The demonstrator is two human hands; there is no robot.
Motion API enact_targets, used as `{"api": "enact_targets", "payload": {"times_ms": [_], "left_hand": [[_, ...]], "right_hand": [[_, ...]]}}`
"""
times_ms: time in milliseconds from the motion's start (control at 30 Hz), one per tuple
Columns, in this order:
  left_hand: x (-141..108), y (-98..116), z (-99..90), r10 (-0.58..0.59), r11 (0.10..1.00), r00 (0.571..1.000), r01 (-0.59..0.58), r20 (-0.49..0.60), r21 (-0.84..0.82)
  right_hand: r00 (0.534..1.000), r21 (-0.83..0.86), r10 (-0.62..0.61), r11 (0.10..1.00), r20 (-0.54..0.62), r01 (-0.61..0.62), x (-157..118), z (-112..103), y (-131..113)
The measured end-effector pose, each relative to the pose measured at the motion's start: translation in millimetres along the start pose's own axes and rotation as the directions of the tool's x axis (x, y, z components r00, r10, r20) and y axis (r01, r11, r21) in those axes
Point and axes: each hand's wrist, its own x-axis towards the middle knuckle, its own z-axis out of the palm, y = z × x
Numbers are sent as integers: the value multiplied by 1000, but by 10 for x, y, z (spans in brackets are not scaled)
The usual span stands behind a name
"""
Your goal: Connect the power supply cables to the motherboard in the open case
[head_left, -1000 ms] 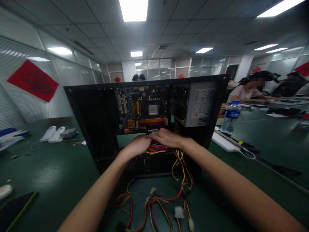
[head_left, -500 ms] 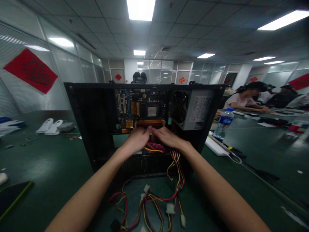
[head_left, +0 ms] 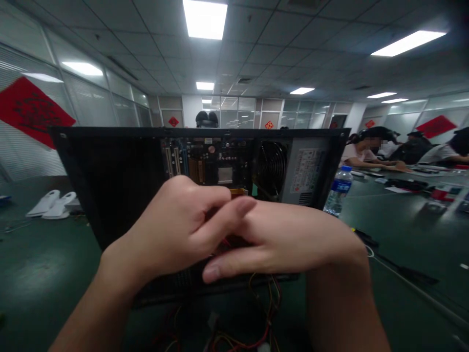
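Observation:
An open black computer case (head_left: 198, 131) stands upright in front of me, with a motherboard (head_left: 230, 151) and a power supply (head_left: 306, 171) inside. My left hand (head_left: 183, 225) is curled before the board's lower part, its thumb crossing over my right hand. My right hand (head_left: 271, 234) reaches in from the right, thumb pointing left below. The two hands overlap, and the fingertips of both are hidden, so what they grip cannot be made out. Red and yellow cables (head_left: 269, 322) hang down and lie in front of the case.
On the green table (head_left: 44, 274) are white shoe-like objects (head_left: 54, 204) at the left and a water bottle (head_left: 339, 190) at the right. A cable (head_left: 414, 288) runs along the right side. A person (head_left: 366, 151) sits further back at the right.
Both hands have come closer to the camera and now overlap, hiding the lower board. The case appears larger and tilted differently, and my view has shifted.

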Motion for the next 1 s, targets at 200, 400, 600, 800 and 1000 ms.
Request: {"api": "enact_targets", "payload": {"times_ms": [200,400,600,800,1000], "left_hand": [[-121,-113,-267,-21,1000,983,16,182,26],[-229,-111,-351,60,993,983,-76,172,93],[-230,-39,-343,78,988,991,-91,106,123],[-238,-71,-347,97,986,991,-107,89,124],[-253,-111,-340,93,983,995,-99,45,155]], "right_hand": [[996,40,42,998,-83,-39,-176,-168,129],[984,228,127,969,-125,-96,-241,-166,62],[972,326,171,939,-162,-111,-156,-20,-43],[957,367,186,926,-225,-94,-40,33,-74],[935,394,184,918,-303,-53,15,69,-75]]}}
